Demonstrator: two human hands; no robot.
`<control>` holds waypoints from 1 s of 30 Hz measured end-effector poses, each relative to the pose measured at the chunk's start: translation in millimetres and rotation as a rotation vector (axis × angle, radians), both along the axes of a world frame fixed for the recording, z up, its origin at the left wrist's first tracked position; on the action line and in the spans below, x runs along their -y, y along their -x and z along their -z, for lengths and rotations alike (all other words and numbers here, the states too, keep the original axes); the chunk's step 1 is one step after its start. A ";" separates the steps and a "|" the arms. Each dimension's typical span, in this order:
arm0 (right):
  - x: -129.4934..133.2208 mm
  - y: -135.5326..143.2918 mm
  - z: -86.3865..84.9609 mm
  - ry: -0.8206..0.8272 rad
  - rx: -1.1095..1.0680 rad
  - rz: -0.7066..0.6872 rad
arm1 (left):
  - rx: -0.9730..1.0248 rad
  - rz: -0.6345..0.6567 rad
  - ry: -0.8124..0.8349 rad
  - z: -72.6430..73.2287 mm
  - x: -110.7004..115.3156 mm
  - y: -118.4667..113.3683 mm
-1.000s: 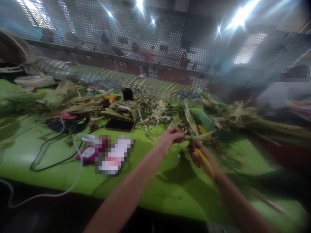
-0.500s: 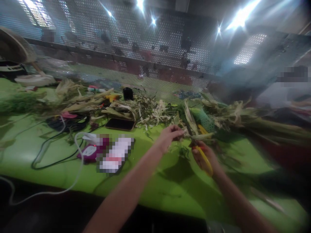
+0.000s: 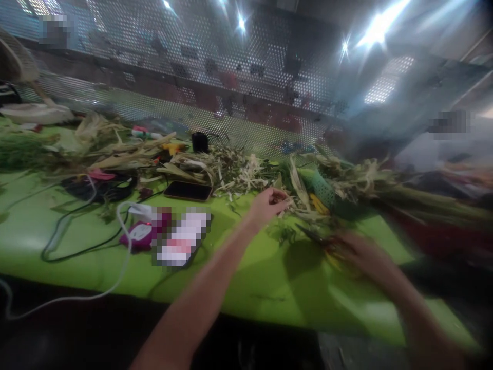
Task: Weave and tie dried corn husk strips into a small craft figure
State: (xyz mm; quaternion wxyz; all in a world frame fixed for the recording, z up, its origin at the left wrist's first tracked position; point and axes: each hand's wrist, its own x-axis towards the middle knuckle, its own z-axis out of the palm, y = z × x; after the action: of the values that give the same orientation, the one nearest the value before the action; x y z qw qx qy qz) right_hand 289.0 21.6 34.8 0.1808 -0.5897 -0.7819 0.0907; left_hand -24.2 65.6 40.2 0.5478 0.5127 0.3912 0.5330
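Observation:
My left hand is above the green table, its fingers closed in a pinch on a small pale piece of dried corn husk. My right hand is to the right and nearer to me, wrapped round a pair of scissors with yellow handles. The dark blades point left, apart from the husk, and motion blurs the hand and handles. Under the blades' left end is a green leafy sprig. Just behind my left hand, a longer dry husk leans near a green perforated basket.
Shredded dry husks are heaped along the back. A black phone, a second phone with a lit screen, and a purple device with a white cable lie to the left. A person in a white top is at the far right.
My right hand has drawn the scissors to the right and away from the husk, with the blades now pointing left. My left hand keeps its pinch. The view has shifted slightly.

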 end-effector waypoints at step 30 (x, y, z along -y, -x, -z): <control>-32.8 119.0 31.7 0.353 -1.068 0.017 | -0.257 -0.154 -0.169 30.2 4.8 -32.3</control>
State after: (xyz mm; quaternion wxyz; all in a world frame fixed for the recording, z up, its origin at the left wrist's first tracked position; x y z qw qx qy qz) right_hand 170.0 54.4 3.0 0.4509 -0.4896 -0.5498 0.5047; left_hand 8.1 60.8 10.0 0.4059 0.5893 0.4498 0.5345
